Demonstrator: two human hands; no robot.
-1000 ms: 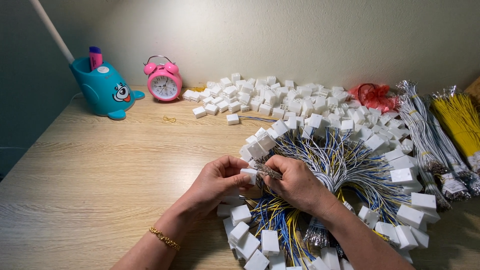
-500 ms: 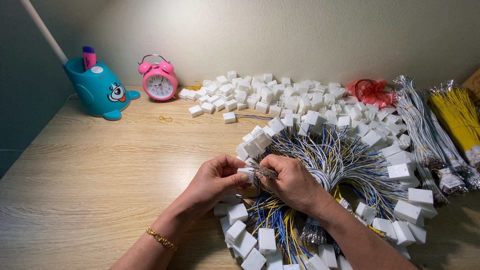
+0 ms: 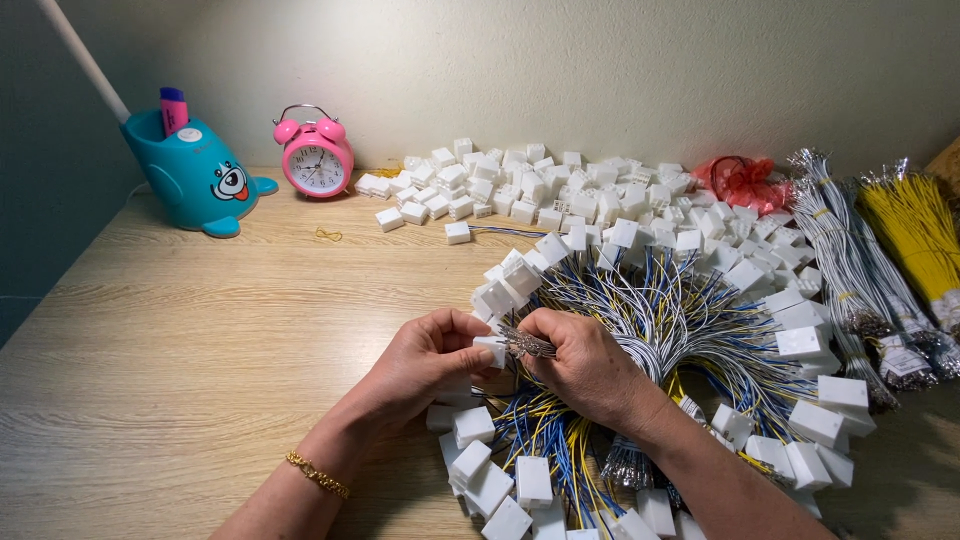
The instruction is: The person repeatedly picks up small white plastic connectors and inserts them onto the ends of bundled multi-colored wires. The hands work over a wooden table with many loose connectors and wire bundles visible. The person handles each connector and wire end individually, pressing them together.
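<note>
Wire-and-connector assembly at a wooden table [image 3: 200,330], seen from above the worker's hands.

Progress, as judged from the layout: a large fan of finished pieces [image 3: 680,330], white housings with blue, yellow and white wires already seated, spreads from the near centre out to the right, so a good share of the work appears done. Much appears to remain: a heap of empty white housings [image 3: 540,190] lies at the far centre by the wall, and bundles of loose white wires [image 3: 850,260] and yellow wires [image 3: 915,235] lie at the far right, next to a red mesh bag [image 3: 745,180].

Hands: both meet at the near centre, just above the near-left edge of the fan. The left hand [image 3: 425,360] is curled, its thumb and fingertips pinching a single white housing [image 3: 491,348]. The right hand [image 3: 585,365] is likewise curled, pinching a small cluster of metal-tipped wire ends [image 3: 528,343] whose tips rest against that housing. Whether any terminal is already seated inside cannot be told.

Far left: a teal whale-shaped pen holder [image 3: 195,175] and a pink alarm clock [image 3: 317,155], well apart from the work.
</note>
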